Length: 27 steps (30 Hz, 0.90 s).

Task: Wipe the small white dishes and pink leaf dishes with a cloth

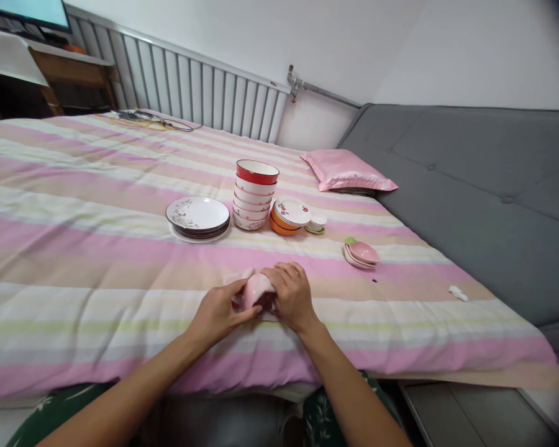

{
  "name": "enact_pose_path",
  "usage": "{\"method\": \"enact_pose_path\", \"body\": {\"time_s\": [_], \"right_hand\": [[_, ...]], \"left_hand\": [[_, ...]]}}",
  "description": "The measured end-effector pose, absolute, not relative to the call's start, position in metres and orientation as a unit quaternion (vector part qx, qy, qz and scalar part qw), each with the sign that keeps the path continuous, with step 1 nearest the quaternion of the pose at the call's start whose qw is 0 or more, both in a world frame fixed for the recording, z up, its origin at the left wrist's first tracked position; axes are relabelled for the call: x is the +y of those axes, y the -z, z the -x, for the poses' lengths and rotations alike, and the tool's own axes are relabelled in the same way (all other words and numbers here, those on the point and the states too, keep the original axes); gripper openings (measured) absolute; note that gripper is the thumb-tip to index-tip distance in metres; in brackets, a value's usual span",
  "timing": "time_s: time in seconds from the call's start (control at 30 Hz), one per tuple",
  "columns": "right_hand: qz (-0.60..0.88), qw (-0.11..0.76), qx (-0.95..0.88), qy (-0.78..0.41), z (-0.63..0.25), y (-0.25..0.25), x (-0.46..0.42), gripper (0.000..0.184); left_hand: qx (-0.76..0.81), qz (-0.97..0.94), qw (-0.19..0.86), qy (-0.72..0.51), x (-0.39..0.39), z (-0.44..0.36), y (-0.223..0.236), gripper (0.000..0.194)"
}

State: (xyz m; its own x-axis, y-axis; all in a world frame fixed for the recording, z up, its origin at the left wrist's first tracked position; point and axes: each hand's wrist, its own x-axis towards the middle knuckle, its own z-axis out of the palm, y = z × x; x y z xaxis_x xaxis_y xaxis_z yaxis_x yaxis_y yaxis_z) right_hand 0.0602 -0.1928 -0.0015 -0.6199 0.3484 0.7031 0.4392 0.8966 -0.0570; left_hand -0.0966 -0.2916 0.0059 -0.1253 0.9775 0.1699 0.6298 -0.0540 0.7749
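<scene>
Near the front edge of the bed, my left hand point(220, 313) grips a small pink dish point(249, 294) between thumb and fingers. My right hand point(290, 297) is closed over a pale pink cloth point(262, 284), pressed against the dish. Part of the cloth spreads on the bedspread beneath. My hands hide much of the dish. To their right lie stacked pink peach-shaped dishes point(364, 252) with a green leaf tip. Beyond the hands stand a pile of plates point(199, 214), a tall stack of bowls point(257, 172) with a red one on top, and orange bowls point(284, 228) under a flower-patterned dish point(294, 212).
Small white dishes point(317, 219) sit beside the orange bowls. A pink pillow point(349, 169) lies by the grey headboard point(466, 167). A crumpled white scrap point(458, 293) is at the right. Cables point(161, 119) lie at the far edge, near a radiator point(186, 81).
</scene>
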Motion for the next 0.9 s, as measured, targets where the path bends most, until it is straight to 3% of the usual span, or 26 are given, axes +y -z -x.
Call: {"method": "enact_pose_path", "body": {"time_s": [0.6,0.9], "right_hand": [[0.164,0.443,-0.881,0.039,-0.069,-0.001,-0.190,0.029],[0.201,0.457,-0.863,-0.080,-0.073,-0.007,-0.189,0.037]], "left_hand": [[0.643,-0.568,0.295,-0.421,-0.290,0.099,-0.008,0.043],[0.641,-0.544,0.321,-0.436,-0.287,0.101,-0.007,0.047]]}}
